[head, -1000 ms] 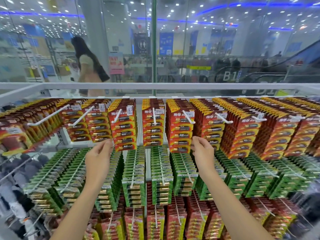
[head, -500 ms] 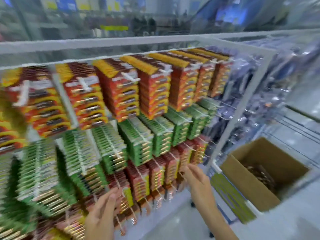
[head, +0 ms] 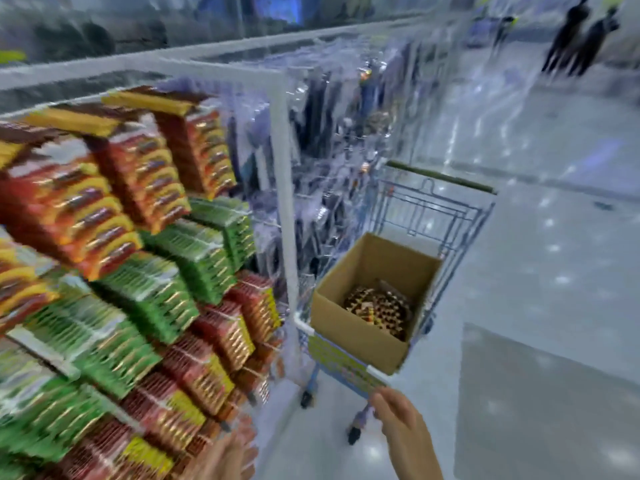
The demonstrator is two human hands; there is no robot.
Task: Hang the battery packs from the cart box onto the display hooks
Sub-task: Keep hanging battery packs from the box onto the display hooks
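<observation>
An open cardboard box [head: 349, 327] sits in a blue wire shopping cart [head: 446, 216] to the right of the display. Loose battery packs [head: 379, 311] lie in a heap at the box's bottom. The display rack [head: 282, 174] on the left is crowded with red, orange and green battery packs [head: 166, 271] hanging on hooks. My right hand [head: 403, 427] is low at the bottom, just below the cart's near edge, fingers relaxed, holding nothing. My left hand [head: 232, 455] is at the bottom edge beside the lowest red packs, blurred and empty.
Beyond the rack's white post hang dark items in clear plastic sleeves [head: 332, 140]. A shiny pale floor [head: 540, 271] stretches to the right. Two people [head: 581, 39] stand far off at the top right.
The view has swung right and down from the display towards the cart. Both hands have dropped from the upper hooks to the bottom of the view; the right one now nears the cart.
</observation>
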